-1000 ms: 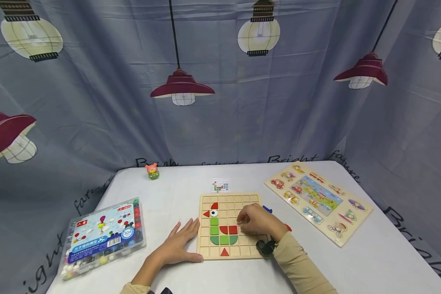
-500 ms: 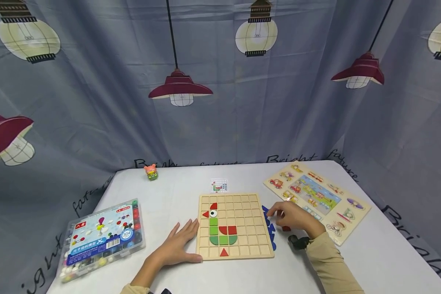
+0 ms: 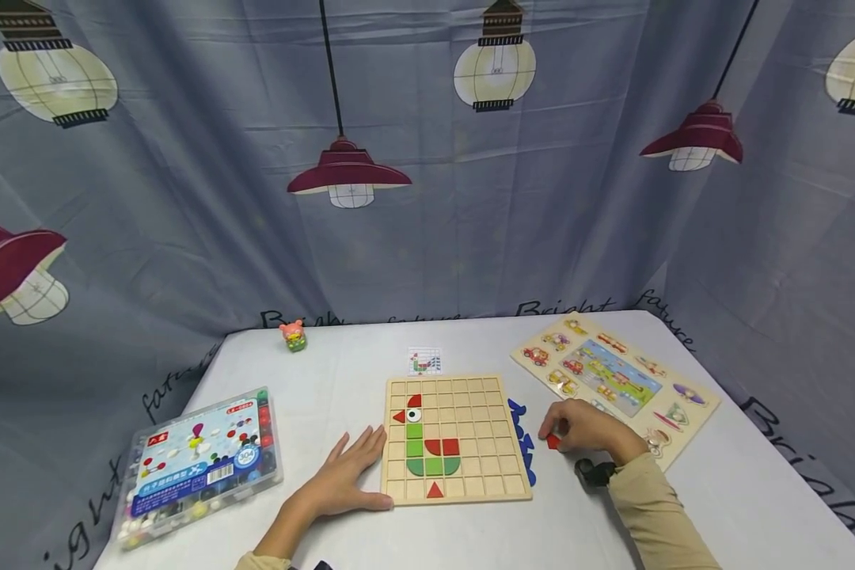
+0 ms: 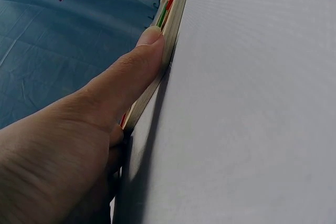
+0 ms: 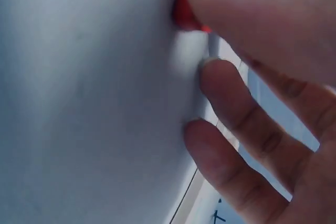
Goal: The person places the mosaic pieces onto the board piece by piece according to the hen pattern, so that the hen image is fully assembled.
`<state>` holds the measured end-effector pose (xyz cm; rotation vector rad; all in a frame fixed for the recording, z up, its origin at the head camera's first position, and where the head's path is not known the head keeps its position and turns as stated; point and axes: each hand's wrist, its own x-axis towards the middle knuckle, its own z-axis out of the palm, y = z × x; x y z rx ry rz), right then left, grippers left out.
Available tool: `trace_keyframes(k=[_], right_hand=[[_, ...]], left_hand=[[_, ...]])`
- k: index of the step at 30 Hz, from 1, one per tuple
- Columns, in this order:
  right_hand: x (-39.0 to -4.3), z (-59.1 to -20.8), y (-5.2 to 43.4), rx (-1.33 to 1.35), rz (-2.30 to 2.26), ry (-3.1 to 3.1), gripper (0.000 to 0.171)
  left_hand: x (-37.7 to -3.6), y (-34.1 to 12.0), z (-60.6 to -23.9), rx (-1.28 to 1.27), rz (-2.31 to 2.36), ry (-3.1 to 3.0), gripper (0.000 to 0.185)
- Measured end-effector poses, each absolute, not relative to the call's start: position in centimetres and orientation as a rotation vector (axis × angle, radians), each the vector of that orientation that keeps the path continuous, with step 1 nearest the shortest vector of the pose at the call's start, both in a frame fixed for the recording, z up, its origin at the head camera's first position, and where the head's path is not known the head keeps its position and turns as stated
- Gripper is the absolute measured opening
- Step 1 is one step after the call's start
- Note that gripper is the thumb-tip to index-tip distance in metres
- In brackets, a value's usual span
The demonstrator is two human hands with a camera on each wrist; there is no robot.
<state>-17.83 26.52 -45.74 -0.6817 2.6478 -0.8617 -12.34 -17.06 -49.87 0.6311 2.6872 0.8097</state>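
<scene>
A square wooden grid board [image 3: 477,431] lies mid-table, its red, green and white eye pieces set in a bird-like figure. My left hand [image 3: 349,475] rests along its left edge with fingers spread. In the left wrist view the thumb [image 4: 128,72] presses the board's side. To the right of the board, my right hand [image 3: 584,427] has thumb and fingers at a small red piece [image 3: 553,442] at the tabletop. The right wrist view shows the thumb against this red block [image 5: 184,6], the other fingers loosely bent below; part of the piece is hidden.
Several blue pieces [image 3: 523,443] line the board's right edge. Behind the board lies a small picture card [image 3: 425,361]. A vehicle puzzle board [image 3: 663,380] is at right, partly behind the right hand. A plastic kit box [image 3: 199,459] sits left; a small figurine [image 3: 294,336] stands at the back.
My right hand has left the board and moved right, past the blue pieces, down to the red piece, which its fingers now pinch. My left hand has stayed at the board's left edge.
</scene>
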Motion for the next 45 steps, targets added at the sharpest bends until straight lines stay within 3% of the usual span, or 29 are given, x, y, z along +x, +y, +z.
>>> trace_keyframes(k=[7, 15, 25, 45], right_hand=[[-17.7, -45.6, 26.5, -0.514, -0.854, 2.703, 0.016], [-17.6, -45.5, 27.1, -0.643, -0.896, 2.625, 0.033], [-17.7, -46.2, 26.8, -0.465, -0.899, 2.665, 0.028], [-18.3, -46.7, 26.8, -0.529, -0.931, 2.652, 0.022]], left_hand=[[-12.2, -17.1, -49.6, 0.664, 0.813, 2.705, 0.110], [-11.9, -17.2, -49.6, 0.660, 0.818, 2.694, 0.110], [-12.1, -17.3, -49.6, 0.650, 0.806, 2.700, 0.109], [-12.2, -17.0, -49.5, 0.670, 0.808, 2.703, 0.110]])
